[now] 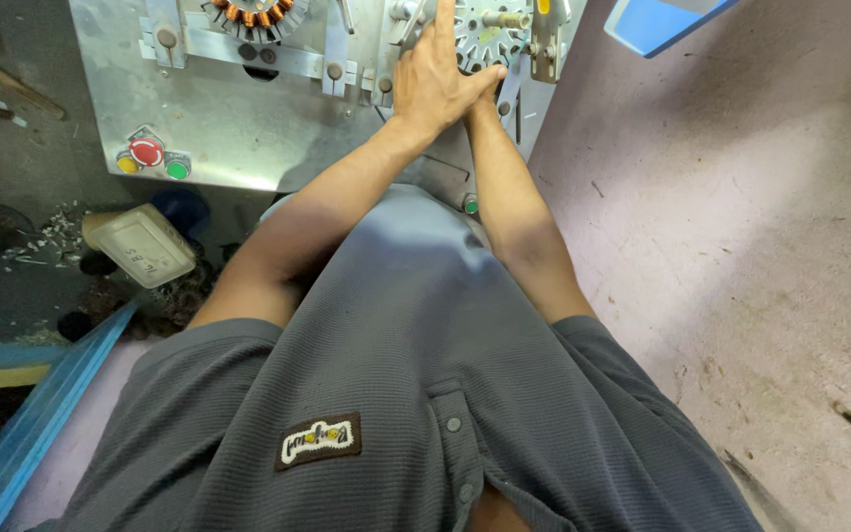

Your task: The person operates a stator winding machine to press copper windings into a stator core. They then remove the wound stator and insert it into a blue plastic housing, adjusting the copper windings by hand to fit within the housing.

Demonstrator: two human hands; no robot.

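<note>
The left hand is lying flat, back upward, against a round metal stator core mounted near the top of a grey metal machine panel. Its fingers are stretching out straight and close together, pointing up the panel, with the thumb angling out to the right; they are pressing on the part rather than closing around it. The right hand is sitting almost wholly underneath the left one, so only its wrist and a sliver of the palm are showing, and whether its fingers are spread or curled cannot be told.

The stator core is looking like a pale, silvery disc with a ring of slotted teeth around its edge and small holes in its face. A short brass-coloured shaft is sticking out of its middle to the right. Much of its left half is being covered by the left hand.

Further left on the panel, a second stator is showing copper windings. Lower left on the panel, a red button is sitting between a yellow button and a green button. A cream plastic container is lying on the dark bench below.
</note>
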